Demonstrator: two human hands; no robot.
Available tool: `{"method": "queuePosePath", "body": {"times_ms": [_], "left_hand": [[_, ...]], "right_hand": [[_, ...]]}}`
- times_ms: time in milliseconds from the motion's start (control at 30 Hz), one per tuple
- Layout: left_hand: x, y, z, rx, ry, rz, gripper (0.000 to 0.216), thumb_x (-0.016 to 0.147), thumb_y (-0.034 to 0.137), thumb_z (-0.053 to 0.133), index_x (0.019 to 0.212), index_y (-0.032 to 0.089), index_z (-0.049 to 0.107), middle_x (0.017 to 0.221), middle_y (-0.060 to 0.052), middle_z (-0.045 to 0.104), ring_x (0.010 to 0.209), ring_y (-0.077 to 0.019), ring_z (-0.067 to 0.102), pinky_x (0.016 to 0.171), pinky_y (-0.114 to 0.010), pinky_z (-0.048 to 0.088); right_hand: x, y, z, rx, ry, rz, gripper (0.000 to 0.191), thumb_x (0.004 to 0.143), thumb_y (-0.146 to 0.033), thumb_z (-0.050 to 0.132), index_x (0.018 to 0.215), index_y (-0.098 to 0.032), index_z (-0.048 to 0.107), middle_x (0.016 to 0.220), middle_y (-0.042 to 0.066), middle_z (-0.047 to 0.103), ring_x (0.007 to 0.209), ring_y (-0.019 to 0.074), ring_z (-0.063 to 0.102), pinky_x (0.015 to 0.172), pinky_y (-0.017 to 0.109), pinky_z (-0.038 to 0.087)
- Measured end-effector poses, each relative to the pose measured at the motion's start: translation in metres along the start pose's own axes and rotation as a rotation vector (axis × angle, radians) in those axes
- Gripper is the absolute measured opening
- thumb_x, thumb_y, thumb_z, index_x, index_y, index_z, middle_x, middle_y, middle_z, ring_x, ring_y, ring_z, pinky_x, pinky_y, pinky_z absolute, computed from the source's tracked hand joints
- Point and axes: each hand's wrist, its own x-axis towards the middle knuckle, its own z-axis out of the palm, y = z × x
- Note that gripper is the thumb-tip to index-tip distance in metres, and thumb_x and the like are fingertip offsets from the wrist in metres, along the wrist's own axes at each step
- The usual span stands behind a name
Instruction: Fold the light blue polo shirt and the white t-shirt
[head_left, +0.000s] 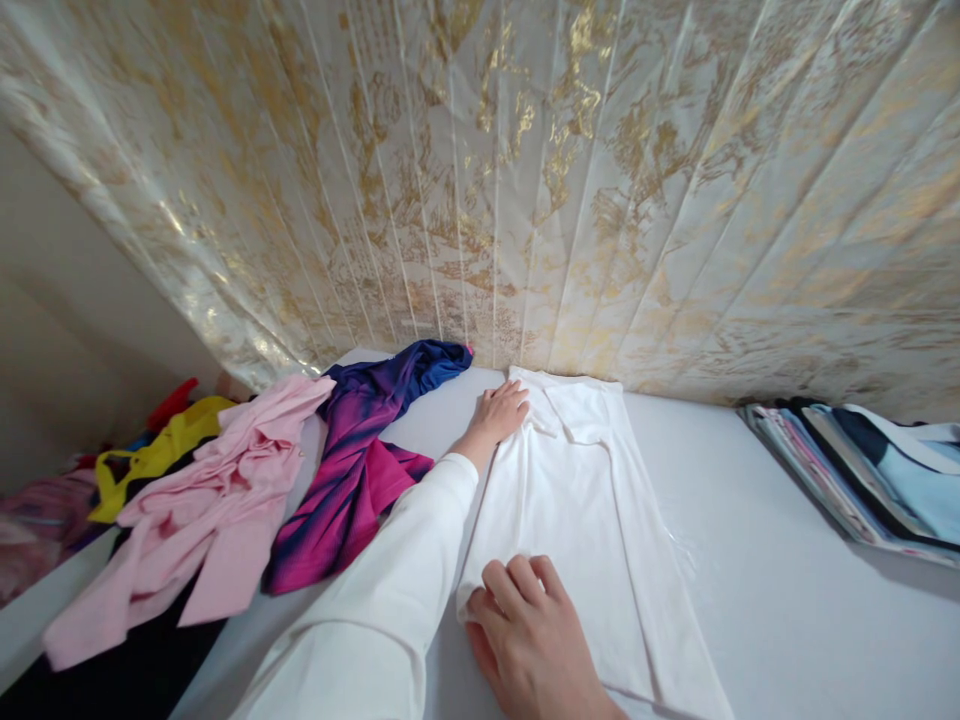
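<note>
A white shirt (592,490), folded into a long narrow strip, lies flat on the white table (780,600), its collar toward the curtain. My left hand (499,412), in a white sleeve, rests flat with fingers stretched on the shirt's far left corner near the collar. My right hand (532,640) lies at the near end of the shirt, fingers curled down and pressing the cloth at its left edge. Neither hand lifts the fabric.
A purple and magenta shirt (360,470) and a crumpled pink garment (202,510) lie left of the white shirt, with yellow, red and dark clothes beyond. A stack of folded clothes (862,470) sits at the right. A gold-patterned curtain (525,180) hangs behind the table.
</note>
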Motion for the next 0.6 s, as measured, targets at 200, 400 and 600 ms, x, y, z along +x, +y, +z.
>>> {"method": "queuePosePath", "body": {"times_ms": [200,400,600], "left_hand": [[0.0,0.001,-0.002,-0.001,-0.035,-0.008,0.041,0.095,0.039,0.055,0.131,0.02,0.052,0.146,-0.01,0.042,0.133,-0.0297,0.04,0.109,-0.056,0.03],[-0.001,-0.001,0.001,0.01,-0.016,0.014,0.041,0.095,0.036,0.056,0.131,0.02,0.051,0.145,-0.01,0.043,0.13,-0.0296,0.043,0.107,-0.055,0.034],[-0.001,0.0,0.001,0.021,-0.008,0.011,0.041,0.094,0.036,0.056,0.131,0.02,0.051,0.143,-0.011,0.044,0.128,-0.0294,0.045,0.106,-0.055,0.036]], "right_hand": [[-0.002,0.0,0.004,-0.007,0.017,-0.05,0.015,0.076,-0.013,0.065,0.072,-0.022,0.053,0.075,0.0,0.053,0.072,0.0179,0.042,0.068,0.036,0.029],[-0.004,-0.003,0.008,0.006,0.111,-0.102,0.014,0.074,-0.009,0.059,0.07,-0.021,0.054,0.073,-0.001,0.055,0.069,0.0167,0.041,0.077,0.038,0.032],[-0.004,0.0,-0.002,0.131,0.045,-0.039,0.011,0.078,-0.019,0.063,0.076,-0.024,0.054,0.077,-0.002,0.06,0.069,0.0169,0.046,0.072,0.034,0.035]]}}
